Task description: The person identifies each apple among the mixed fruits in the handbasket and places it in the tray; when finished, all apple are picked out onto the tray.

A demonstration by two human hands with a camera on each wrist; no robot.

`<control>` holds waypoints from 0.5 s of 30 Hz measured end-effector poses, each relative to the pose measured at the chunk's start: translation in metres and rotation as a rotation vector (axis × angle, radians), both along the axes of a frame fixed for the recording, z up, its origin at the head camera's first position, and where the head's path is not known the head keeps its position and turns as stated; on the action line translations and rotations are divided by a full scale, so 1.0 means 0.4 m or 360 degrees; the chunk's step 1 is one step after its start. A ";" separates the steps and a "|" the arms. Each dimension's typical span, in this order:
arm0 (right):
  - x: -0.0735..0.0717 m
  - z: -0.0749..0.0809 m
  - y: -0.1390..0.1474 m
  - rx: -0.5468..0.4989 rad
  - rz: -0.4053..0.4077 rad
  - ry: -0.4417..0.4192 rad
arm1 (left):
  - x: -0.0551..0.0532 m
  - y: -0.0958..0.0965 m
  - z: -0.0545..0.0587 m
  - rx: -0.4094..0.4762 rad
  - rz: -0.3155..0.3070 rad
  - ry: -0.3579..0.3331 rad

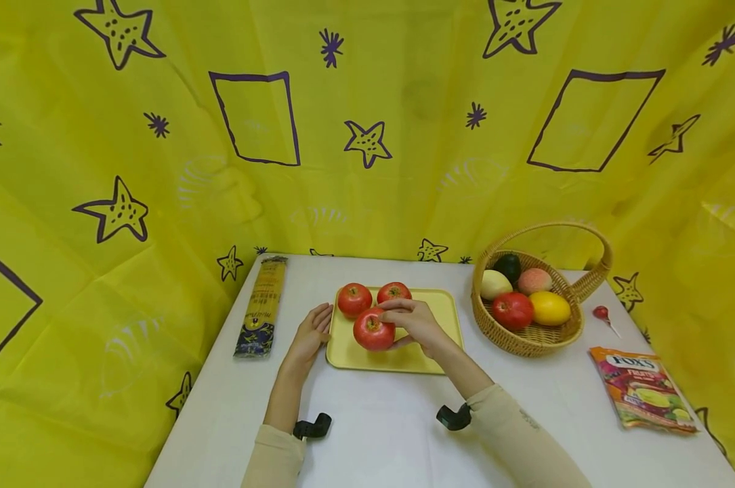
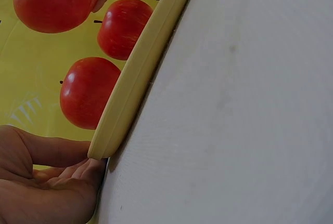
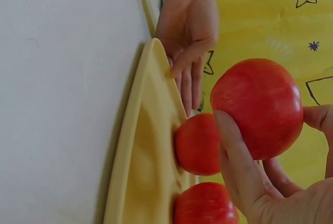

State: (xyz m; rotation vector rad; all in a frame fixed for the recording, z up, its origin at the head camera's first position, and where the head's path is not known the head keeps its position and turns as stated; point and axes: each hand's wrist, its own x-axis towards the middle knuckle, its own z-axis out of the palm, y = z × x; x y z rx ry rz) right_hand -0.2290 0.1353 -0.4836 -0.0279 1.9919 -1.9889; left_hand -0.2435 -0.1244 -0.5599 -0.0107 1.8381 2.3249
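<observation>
A yellow tray (image 1: 422,362) bears two red apples (image 1: 354,300) side by side near its far left. My right hand (image 1: 421,327) grips a third red apple (image 1: 374,330), lifted above the tray; the right wrist view has the thumb and fingers around this apple (image 3: 257,109). At the tray's left side is my left hand (image 1: 309,337). In the left wrist view its thumb lies on the tray rim (image 2: 125,94) and the other fingers are at the outside and underneath, so this hand (image 2: 47,182) pinches the edge.
To the right stands a wicker basket (image 1: 528,349) with several fruits, among them a lemon (image 1: 550,308) and a peach (image 1: 534,280). Beside it lie a small red-headed item (image 1: 601,312) and an orange candy bag (image 1: 641,390). A long yellow and dark blue packet (image 1: 261,308) lies left of the tray.
</observation>
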 end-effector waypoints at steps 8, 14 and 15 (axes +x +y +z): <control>-0.003 -0.028 -0.028 -0.0024 -0.0009 -0.0027 | 0.003 0.001 -0.002 0.0014 0.0004 -0.0003; -0.008 -0.044 -0.045 -0.0035 -0.0022 -0.0051 | 0.001 0.000 -0.001 0.0012 0.0009 -0.0004; -0.010 -0.049 -0.047 -0.0037 -0.0024 -0.0055 | 0.001 0.000 -0.001 0.0010 0.0002 0.0006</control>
